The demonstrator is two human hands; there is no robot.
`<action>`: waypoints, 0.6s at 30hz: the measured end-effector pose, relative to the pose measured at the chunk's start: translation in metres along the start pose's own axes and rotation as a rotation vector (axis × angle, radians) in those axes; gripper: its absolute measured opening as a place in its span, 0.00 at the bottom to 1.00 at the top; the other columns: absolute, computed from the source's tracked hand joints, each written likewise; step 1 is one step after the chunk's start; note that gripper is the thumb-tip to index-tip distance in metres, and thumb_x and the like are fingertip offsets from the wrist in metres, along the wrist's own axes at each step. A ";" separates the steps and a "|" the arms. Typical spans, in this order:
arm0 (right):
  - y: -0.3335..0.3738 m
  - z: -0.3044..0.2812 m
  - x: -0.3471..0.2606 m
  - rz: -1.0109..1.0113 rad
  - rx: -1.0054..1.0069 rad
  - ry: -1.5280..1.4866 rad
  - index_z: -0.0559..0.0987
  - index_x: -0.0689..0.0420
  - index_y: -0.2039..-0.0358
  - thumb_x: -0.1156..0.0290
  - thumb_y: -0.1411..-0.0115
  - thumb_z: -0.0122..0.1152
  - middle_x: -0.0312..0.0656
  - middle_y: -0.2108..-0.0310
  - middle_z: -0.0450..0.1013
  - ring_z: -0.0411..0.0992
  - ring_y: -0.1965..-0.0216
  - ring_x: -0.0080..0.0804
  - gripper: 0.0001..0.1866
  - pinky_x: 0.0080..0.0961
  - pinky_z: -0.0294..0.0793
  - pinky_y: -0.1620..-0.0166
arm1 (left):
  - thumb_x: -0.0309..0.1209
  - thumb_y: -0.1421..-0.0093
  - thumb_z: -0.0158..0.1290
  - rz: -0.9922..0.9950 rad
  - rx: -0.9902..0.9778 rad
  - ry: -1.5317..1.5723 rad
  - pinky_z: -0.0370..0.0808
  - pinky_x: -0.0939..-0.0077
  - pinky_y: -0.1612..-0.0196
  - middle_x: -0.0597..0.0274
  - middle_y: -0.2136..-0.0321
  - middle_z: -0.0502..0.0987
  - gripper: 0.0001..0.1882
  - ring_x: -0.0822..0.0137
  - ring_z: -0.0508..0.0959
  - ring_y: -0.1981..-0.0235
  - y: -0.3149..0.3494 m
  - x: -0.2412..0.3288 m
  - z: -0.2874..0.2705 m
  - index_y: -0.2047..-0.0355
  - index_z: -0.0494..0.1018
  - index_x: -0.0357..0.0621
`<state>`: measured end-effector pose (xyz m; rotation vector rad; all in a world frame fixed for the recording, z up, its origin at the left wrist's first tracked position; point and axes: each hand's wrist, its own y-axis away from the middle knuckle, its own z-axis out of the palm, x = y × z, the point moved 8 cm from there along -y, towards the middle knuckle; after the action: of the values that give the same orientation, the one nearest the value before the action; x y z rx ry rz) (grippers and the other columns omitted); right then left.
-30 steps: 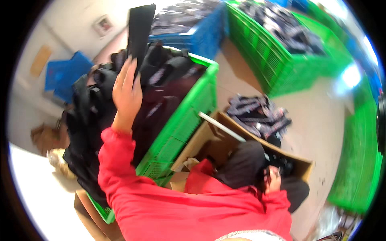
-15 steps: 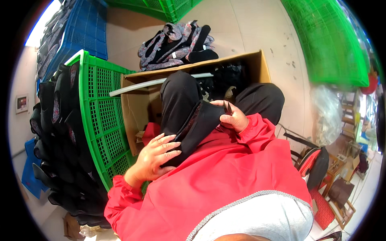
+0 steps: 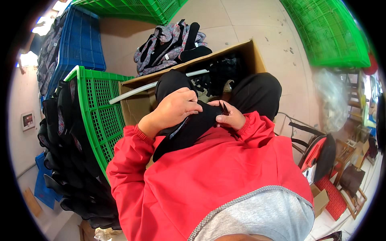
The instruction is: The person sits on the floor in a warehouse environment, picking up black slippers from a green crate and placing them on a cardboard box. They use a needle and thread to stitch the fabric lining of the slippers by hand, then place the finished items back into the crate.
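Observation:
Across my lap lies a black fabric shoe upper with a patterned lining along its opening. My left hand is closed at its upper edge, thumb and fingertips pinched together on the fabric. My right hand grips the other end, thumb on top. Two dark pointed blades, which look like thread snips, stick up between that hand's fingers; their handles are hidden in the palm.
A cardboard box holding black scraps stands at my knees, a pale tube across it. At left, a green crate holds stacked black uppers. A pile of patterned and black pieces lies on the floor beyond.
My left hand has lifted off the lower part of the shoe upper, moved up and right, and closed at its top edge near my right hand. My right hand keeps its hold.

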<state>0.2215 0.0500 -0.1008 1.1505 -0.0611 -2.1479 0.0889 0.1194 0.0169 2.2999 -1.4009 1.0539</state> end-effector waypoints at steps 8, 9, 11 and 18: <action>0.002 -0.001 0.000 0.029 -0.021 0.013 0.67 0.61 0.41 0.63 0.43 0.69 0.35 0.62 0.72 0.70 0.68 0.18 0.33 0.15 0.72 0.64 | 0.20 0.43 0.54 -0.080 0.191 0.109 0.70 0.72 0.60 0.59 0.69 0.69 0.04 0.59 0.71 0.65 -0.001 -0.005 0.004 0.70 0.70 0.39; 0.003 -0.002 0.000 0.053 -0.034 0.048 0.67 0.61 0.41 0.63 0.43 0.69 0.35 0.62 0.72 0.70 0.67 0.18 0.33 0.15 0.72 0.64 | 0.20 0.42 0.53 -0.144 0.210 0.193 0.69 0.73 0.60 0.59 0.69 0.69 0.03 0.61 0.70 0.65 0.001 -0.009 0.007 0.70 0.70 0.39; 0.004 -0.004 -0.001 0.102 -0.061 0.116 0.67 0.61 0.41 0.63 0.43 0.69 0.36 0.60 0.72 0.69 0.66 0.18 0.33 0.16 0.72 0.62 | 0.19 0.40 0.51 -0.273 0.248 0.361 0.69 0.74 0.59 0.60 0.69 0.69 0.03 0.64 0.70 0.65 0.007 -0.017 0.015 0.69 0.69 0.40; 0.006 -0.014 -0.042 -0.128 0.012 0.757 0.63 0.58 0.36 0.48 0.40 0.62 0.37 0.48 0.66 0.62 0.66 0.20 0.39 0.18 0.67 0.58 | 0.21 0.38 0.50 -0.453 0.230 0.474 0.70 0.78 0.59 0.63 0.69 0.73 0.01 0.69 0.72 0.66 0.011 -0.033 0.035 0.68 0.70 0.38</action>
<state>0.2509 0.0742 -0.0767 1.9352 0.3455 -1.6803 0.0862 0.1163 -0.0324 2.1537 -0.5730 1.5204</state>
